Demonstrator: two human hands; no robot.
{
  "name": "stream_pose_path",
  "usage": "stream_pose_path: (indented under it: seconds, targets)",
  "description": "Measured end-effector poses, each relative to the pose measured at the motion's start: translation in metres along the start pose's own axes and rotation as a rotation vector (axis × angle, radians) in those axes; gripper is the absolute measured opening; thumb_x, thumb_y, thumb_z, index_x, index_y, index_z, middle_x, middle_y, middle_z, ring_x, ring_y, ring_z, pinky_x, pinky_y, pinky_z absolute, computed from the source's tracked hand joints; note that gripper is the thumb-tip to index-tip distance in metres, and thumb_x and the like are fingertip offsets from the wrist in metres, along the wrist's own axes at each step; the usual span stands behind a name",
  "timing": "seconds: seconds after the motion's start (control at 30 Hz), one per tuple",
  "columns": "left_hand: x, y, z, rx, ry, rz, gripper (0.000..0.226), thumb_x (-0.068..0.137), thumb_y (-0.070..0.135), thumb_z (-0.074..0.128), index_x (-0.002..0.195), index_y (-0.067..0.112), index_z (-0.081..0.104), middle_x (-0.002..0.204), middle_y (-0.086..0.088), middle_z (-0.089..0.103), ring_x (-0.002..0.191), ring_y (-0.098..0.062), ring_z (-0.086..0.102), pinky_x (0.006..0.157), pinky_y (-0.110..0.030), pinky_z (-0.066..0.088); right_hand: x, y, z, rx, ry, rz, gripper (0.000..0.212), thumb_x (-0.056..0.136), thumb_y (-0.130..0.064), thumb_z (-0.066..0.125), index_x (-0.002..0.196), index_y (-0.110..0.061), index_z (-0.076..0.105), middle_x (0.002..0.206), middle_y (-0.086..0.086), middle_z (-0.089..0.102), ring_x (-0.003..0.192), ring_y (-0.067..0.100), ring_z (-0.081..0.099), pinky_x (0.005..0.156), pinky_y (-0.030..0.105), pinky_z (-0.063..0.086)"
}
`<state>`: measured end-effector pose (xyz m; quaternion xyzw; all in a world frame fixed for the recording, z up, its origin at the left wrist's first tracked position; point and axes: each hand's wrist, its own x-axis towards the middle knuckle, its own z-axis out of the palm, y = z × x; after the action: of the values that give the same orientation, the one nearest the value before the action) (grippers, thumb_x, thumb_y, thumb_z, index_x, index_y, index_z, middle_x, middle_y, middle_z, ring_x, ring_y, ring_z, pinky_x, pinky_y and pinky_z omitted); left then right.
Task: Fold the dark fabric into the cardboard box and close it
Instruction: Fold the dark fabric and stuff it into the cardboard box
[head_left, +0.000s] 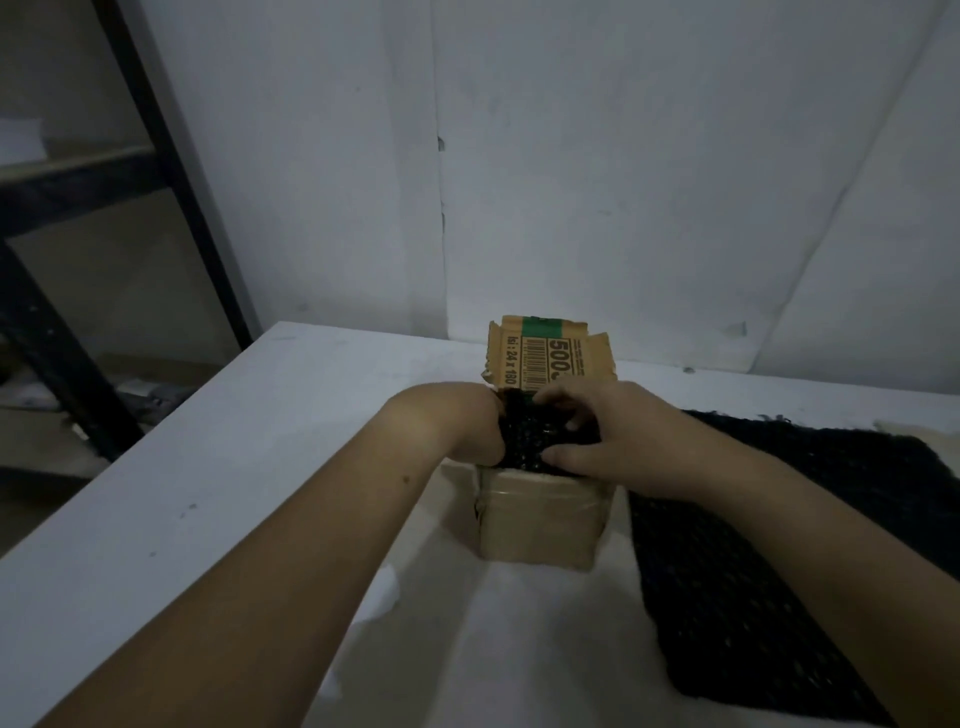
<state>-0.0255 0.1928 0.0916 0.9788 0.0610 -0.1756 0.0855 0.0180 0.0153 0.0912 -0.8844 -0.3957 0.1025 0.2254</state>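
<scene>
A small cardboard box (540, 525) stands on the white table, its far flap (545, 358) upright with a barcode and green stripe. A bundle of dark knitted fabric (540, 441) fills the box's open top. My left hand (467, 421) is sunk into the box at its left side, fingers hidden behind the fabric. Over the bundle lies my right hand (608, 431), fingers curled on its far edge and thumb along its near edge.
More dark knitted fabric (769, 561) lies spread on the table (260, 493) to the right of the box. A white wall rises close behind. A dark metal shelf frame (171, 171) stands at the left, beyond the table's left edge.
</scene>
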Motion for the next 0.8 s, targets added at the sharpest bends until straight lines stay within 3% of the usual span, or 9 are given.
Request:
stream_pose_path:
  seconds: [0.1, 0.27, 0.37, 0.53, 0.67, 0.8]
  targets:
    - [-0.001, 0.002, -0.001, 0.019, -0.011, -0.003, 0.031, 0.093, 0.02, 0.053, 0.123, 0.015, 0.061, 0.091, -0.001, 0.059, 0.084, -0.019, 0.055, 0.066, -0.026, 0.041, 0.025, -0.004, -0.004, -0.169, -0.174, -0.007, 0.067, 0.075, -0.043, 0.079, 0.135, -0.03, 0.053, 0.127, -0.011, 0.058, 0.113, 0.01, 0.054, 0.098, 0.032, 0.048]
    - [0.002, -0.007, 0.01, -0.081, 0.041, -0.023, 0.037, 0.087, 0.023, 0.061, 0.124, 0.024, 0.061, 0.103, 0.001, 0.065, 0.09, -0.017, 0.061, 0.071, -0.027, 0.046, 0.058, -0.012, -0.009, -0.275, -0.41, 0.032, 0.062, 0.066, -0.051, 0.081, 0.123, -0.034, 0.061, 0.113, -0.01, 0.066, 0.102, 0.015, 0.061, 0.091, 0.038, 0.053]
    - [0.002, -0.007, 0.013, -0.106, 0.076, -0.028, 0.037, 0.082, 0.022, 0.063, 0.119, 0.025, 0.062, 0.097, 0.003, 0.064, 0.086, -0.016, 0.06, 0.071, -0.027, 0.049, 0.069, -0.018, -0.007, -0.405, -0.5, 0.078, 0.068, 0.062, -0.055, 0.08, 0.123, -0.035, 0.06, 0.113, -0.007, 0.065, 0.101, 0.018, 0.06, 0.091, 0.038, 0.052]
    - [-0.001, -0.003, 0.012, -0.101, 0.111, -0.024, 0.034, 0.08, 0.023, 0.066, 0.114, 0.023, 0.062, 0.091, 0.003, 0.062, 0.083, -0.016, 0.061, 0.077, -0.03, 0.055, 0.074, -0.021, 0.008, -0.437, -0.469, 0.137, 0.071, 0.058, -0.054, 0.081, 0.122, -0.029, 0.061, 0.106, -0.005, 0.065, 0.095, 0.018, 0.061, 0.086, 0.036, 0.054]
    - [-0.01, -0.006, 0.009, -0.136, 0.149, 0.013, 0.042, 0.081, 0.021, 0.065, 0.123, 0.025, 0.06, 0.108, 0.0, 0.066, 0.093, -0.02, 0.063, 0.08, -0.033, 0.055, 0.06, -0.013, 0.003, -0.328, -0.367, 0.098, 0.066, 0.061, -0.049, 0.082, 0.12, -0.029, 0.061, 0.106, -0.006, 0.065, 0.096, 0.016, 0.06, 0.083, 0.032, 0.054]
    - [-0.022, -0.006, -0.004, -0.186, 0.302, 0.094, 0.047, 0.082, 0.023, 0.067, 0.128, 0.024, 0.059, 0.131, -0.002, 0.049, 0.113, -0.022, 0.055, 0.093, -0.038, 0.052, 0.041, -0.003, 0.006, -0.207, -0.226, -0.01, 0.052, 0.069, -0.042, 0.081, 0.115, -0.027, 0.062, 0.104, -0.008, 0.065, 0.095, 0.013, 0.06, 0.078, 0.028, 0.052]
